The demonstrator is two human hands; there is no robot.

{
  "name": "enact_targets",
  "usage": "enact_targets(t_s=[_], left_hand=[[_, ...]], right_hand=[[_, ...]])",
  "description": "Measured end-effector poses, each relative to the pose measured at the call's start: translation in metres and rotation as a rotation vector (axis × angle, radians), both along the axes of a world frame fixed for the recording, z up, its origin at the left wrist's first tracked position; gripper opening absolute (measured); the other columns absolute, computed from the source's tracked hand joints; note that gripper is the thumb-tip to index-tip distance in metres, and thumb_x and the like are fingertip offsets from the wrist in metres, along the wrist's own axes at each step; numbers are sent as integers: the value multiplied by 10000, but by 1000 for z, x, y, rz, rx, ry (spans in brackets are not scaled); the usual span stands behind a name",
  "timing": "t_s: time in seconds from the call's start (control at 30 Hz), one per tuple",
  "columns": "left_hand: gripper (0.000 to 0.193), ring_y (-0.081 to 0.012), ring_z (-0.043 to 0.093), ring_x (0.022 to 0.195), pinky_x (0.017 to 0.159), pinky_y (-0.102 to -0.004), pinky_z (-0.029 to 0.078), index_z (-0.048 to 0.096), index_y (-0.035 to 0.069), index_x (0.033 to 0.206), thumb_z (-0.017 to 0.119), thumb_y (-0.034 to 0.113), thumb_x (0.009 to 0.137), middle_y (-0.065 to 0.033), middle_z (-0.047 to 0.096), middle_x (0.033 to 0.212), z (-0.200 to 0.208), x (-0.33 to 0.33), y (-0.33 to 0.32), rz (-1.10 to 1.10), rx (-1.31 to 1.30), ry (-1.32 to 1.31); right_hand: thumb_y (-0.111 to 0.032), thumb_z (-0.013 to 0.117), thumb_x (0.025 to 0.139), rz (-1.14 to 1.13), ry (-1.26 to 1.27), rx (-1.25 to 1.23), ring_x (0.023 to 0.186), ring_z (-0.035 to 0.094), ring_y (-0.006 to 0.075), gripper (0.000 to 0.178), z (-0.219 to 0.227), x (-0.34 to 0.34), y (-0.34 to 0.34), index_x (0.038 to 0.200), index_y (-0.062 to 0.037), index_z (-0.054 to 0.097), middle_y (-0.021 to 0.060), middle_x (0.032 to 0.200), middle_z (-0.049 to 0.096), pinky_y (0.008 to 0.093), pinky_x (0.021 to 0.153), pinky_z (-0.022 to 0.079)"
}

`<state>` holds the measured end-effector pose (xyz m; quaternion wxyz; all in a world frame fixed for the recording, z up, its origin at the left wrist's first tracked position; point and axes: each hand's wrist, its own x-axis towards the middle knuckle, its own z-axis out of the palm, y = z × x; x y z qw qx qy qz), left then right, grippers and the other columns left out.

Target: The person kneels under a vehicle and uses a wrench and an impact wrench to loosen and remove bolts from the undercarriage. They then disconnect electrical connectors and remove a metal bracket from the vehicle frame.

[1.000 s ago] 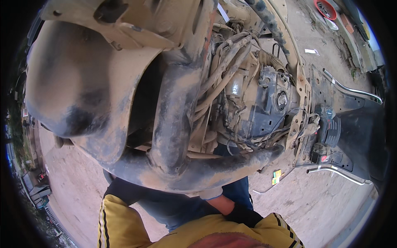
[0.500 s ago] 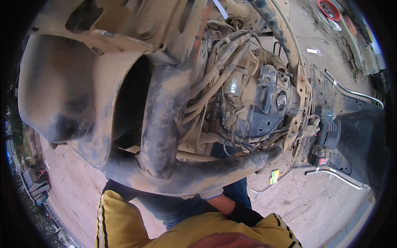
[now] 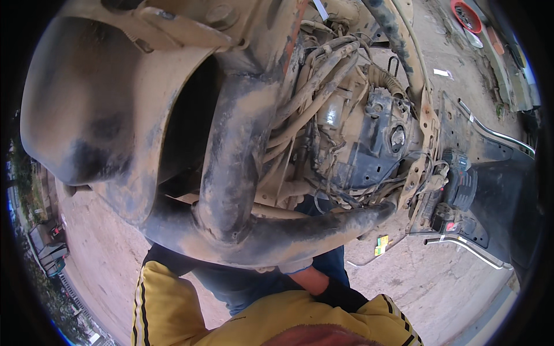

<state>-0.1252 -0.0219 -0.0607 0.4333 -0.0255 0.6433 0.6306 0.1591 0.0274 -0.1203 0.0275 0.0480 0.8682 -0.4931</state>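
My right hand (image 3: 296, 266), in a pale glove, reaches under a thick, dusty black frame tube (image 3: 300, 239). Its fingers are hidden behind that tube, so I cannot see what they touch. My left arm, in a dark lower sleeve (image 3: 167, 257), goes under the same tube farther left, and the left hand is out of sight. Above the tube lies the muddy vehicle's underside, with bundled hoses (image 3: 314, 109) and a black engine cover (image 3: 378, 132). A large dusty rounded housing (image 3: 81, 109) fills the upper left.
A teal-and-black cordless power tool (image 3: 459, 179) rests on the dark panel at the right, near bent chrome bars (image 3: 470, 254). A yellow-and-green packet (image 3: 381, 245) lies on the ground. A red basin (image 3: 466, 15) stands at the far right.
The view has shifted slightly, so the housing and the hoses sit a little higher in the picture. My right forearm stays in nearly the same place under the tube.
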Motion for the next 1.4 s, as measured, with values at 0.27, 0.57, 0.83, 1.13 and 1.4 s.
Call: enact_targets(t_s=[0.27, 0.57, 0.83, 1.13, 1.4], left_hand=[[551, -246, 434, 1501, 1276, -370, 306, 390, 76, 1618, 435, 306, 1119, -99, 441, 1662, 0, -1, 0, 16, 13, -3], [557, -247, 427, 1507, 1280, -368, 301, 374, 69, 1625, 434, 303, 1124, -101, 434, 1667, 1, 1, -2, 22, 34, -16], [562, -248, 421, 1512, 1284, -367, 297, 359, 63, 1632, 433, 301, 1129, -102, 428, 1672, 13, 7, -20, -6, 99, -43], [569, -249, 414, 1518, 1288, -366, 291, 343, 56, 1640, 433, 297, 1134, -104, 420, 1677, 46, 41, -60, -242, 445, -99], [487, -259, 502, 1436, 1210, -375, 390, 456, 64, 1555, 378, 285, 1128, -134, 508, 1592, -77, 42, -76, -890, -469, 721]], right_hand=[[-438, 763, 906, -31, -9, -26, 1250, 610, 388, 556, 5, -8, 4, 1350, -118, 664, 130, 1331, 665, 499, 1073, 467], [-407, 794, 883, -126, -34, -98, 1183, 650, 383, 524, 9, -13, -2, 1297, -103, 691, 121, 1257, 703, 488, 1026, 500], [-223, 721, 984, -484, -118, -691, 835, 727, 251, 176, 55, -53, 9, 1100, -93, 696, 81, 977, 737, 378, 720, 574], [-160, 631, 1069, -605, -416, -1311, 562, 589, 104, 163, 90, -42, 16, 1163, -30, 657, 10, 762, 630, 251, 502, 453], [-88, 583, 1037, -519, -446, -1031, 550, 516, 80, 184, 98, 42, 47, 1185, 14, 620, 11, 743, 581, 249, 502, 419]])
